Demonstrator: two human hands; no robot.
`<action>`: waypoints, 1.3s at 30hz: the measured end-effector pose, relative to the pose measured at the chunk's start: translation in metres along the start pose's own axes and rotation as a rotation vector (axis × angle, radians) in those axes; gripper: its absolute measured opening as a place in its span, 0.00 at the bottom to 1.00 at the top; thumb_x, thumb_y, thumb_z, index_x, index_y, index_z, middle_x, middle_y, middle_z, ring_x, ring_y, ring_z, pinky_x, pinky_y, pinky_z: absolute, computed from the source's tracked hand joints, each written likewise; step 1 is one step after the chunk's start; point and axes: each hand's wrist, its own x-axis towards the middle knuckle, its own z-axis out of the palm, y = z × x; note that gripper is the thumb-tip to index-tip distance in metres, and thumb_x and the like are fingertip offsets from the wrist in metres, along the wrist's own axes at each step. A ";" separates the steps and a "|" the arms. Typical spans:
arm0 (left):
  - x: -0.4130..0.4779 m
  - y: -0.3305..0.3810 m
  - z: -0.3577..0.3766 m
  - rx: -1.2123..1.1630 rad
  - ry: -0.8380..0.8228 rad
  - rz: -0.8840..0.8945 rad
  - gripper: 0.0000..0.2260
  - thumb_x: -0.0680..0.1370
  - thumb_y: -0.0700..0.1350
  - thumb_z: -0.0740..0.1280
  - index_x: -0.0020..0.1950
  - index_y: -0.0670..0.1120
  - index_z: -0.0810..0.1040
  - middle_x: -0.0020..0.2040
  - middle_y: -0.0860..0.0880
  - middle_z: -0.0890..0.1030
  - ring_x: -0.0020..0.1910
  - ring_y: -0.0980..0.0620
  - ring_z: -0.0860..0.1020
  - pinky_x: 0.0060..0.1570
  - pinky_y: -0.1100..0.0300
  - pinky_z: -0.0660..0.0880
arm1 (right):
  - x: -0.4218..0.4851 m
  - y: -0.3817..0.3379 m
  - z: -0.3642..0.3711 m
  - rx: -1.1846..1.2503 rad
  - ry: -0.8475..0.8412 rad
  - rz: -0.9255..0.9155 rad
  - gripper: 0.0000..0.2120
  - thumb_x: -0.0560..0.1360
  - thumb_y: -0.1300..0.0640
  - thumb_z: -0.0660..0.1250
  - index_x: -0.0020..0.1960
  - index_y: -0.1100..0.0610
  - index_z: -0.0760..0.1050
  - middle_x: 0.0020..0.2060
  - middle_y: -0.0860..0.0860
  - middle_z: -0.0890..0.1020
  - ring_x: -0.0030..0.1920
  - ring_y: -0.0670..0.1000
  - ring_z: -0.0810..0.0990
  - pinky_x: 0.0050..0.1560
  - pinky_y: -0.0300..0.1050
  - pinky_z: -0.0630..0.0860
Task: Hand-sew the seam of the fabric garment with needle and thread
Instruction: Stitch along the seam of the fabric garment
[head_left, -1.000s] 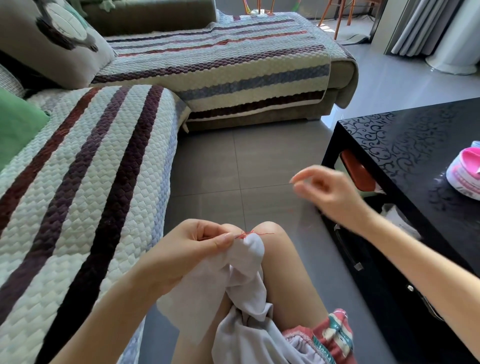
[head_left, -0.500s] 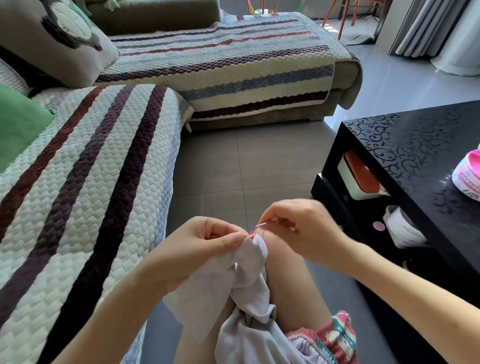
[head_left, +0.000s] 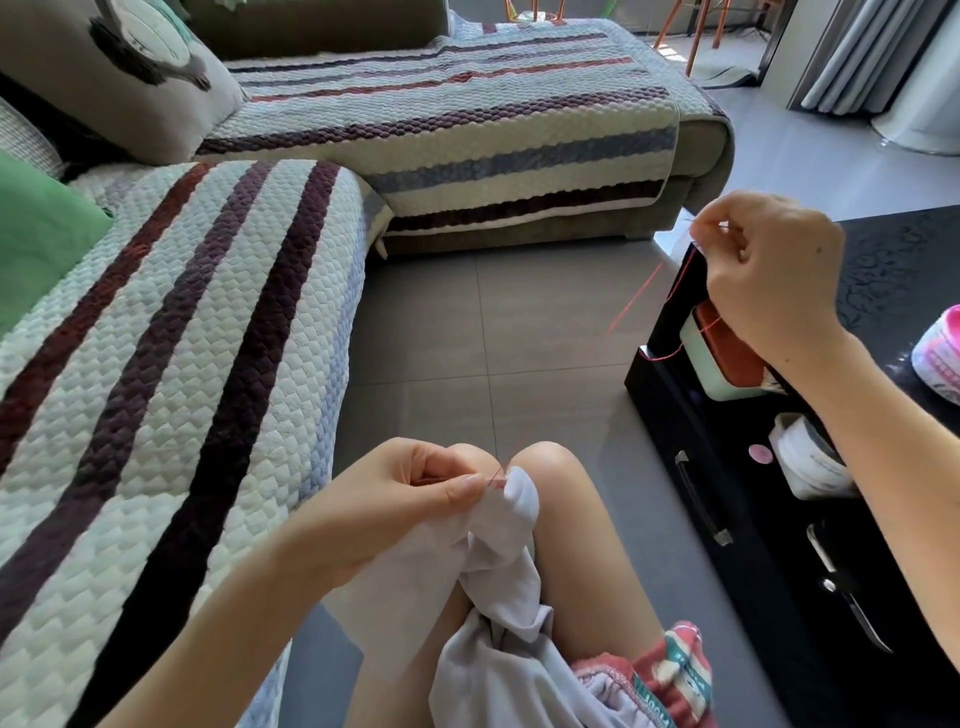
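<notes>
Left hand, lower centre: thumb and curled fingers pinch the seam end of the white garment, which drapes down between the knees.

Right hand, upper right, raised over the edge of the black table: fingers curled, pinching the red thread. Needle too small to make out.

Thread runs from the seam up toward the right hand. Part looks taut; part hangs in a slack loop just beside a box on the table's shelf.

Likely risks:
- The loop catches the box or table corner, or twists into a knot.
- A hard tug puckers the seam or snaps the thread.
- The thread slips out of the needle eye.
</notes>
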 end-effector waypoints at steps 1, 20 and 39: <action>-0.001 -0.001 -0.001 0.000 0.002 -0.005 0.12 0.73 0.47 0.67 0.40 0.38 0.83 0.33 0.46 0.77 0.32 0.57 0.74 0.32 0.69 0.71 | 0.002 0.006 0.000 -0.013 0.000 0.018 0.08 0.75 0.58 0.64 0.44 0.61 0.80 0.37 0.58 0.82 0.37 0.57 0.77 0.37 0.47 0.67; 0.000 0.018 0.012 0.028 -0.051 0.076 0.11 0.76 0.49 0.68 0.35 0.47 0.83 0.29 0.56 0.76 0.29 0.63 0.72 0.31 0.73 0.67 | -0.078 -0.069 -0.006 0.985 -0.936 0.195 0.17 0.71 0.55 0.70 0.60 0.52 0.79 0.26 0.45 0.64 0.28 0.41 0.61 0.31 0.30 0.60; 0.003 0.009 0.014 0.024 0.115 0.074 0.11 0.72 0.52 0.72 0.39 0.43 0.84 0.33 0.52 0.81 0.34 0.60 0.77 0.35 0.70 0.72 | -0.121 -0.082 -0.020 1.009 -0.839 0.306 0.05 0.76 0.53 0.61 0.50 0.54 0.70 0.27 0.46 0.67 0.28 0.42 0.63 0.30 0.32 0.62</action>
